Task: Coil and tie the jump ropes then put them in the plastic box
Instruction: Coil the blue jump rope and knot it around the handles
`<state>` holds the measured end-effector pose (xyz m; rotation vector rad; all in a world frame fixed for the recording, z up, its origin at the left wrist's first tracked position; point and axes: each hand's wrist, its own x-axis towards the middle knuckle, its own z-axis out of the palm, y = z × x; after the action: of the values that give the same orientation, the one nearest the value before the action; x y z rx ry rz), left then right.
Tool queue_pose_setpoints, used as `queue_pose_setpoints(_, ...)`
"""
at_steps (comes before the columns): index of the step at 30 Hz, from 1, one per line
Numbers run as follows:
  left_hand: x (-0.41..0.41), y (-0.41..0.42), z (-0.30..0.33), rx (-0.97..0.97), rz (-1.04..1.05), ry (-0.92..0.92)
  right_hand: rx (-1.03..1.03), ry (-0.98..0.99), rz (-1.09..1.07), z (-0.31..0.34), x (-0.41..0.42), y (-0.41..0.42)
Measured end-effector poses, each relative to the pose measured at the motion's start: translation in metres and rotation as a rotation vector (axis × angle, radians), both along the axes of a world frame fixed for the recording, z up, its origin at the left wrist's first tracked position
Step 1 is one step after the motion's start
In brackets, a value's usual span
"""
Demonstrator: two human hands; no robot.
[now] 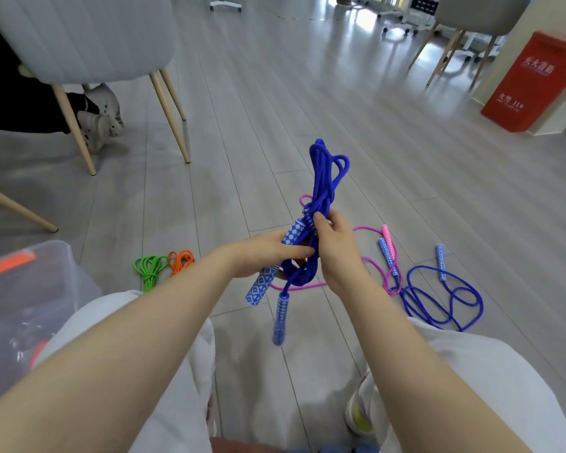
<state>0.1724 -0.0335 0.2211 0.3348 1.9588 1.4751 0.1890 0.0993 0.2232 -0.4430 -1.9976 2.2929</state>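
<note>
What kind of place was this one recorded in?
Probably an office or lab-like indoor room: grey plank floor, padded chairs on wooden legs, wheeled stands at the back and a red fire-equipment box by the wall.

Our left hand [265, 253] and right hand [335, 246]: forearms extended, fingers curled, gripping the blue rope bundle [324, 191].

Probably an office or lab-like workroom — pale plank floor [307, 93] spreads beyond the gripped rope; upholstered chairs [82, 37] on wooden legs stand far left and right, wheeled equipment bases [399, 24] sit behind — blurred — and a red fire-extinguisher box [533, 83] stands far right.
</note>
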Motion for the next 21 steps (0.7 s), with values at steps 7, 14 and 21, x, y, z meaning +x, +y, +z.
queue_pose_setpoints(7, -0.065, -0.036, -0.018, -0.063, -0.056, -0.239, -0.18, -0.115, 0.001, -0.036, -0.062, -0.035)
queue_pose_setpoints(14, -0.106, -0.084, -0.076, -0.052, -0.06, -0.427, -0.247, -0.184, -0.015, -0.097, -0.11, -0.085)
queue_pose_setpoints(21, -0.13, -0.136, -0.143, -0.217, 0.087, -0.237, -0.17, -0.333, 0.133, -0.167, -0.137, -0.126)
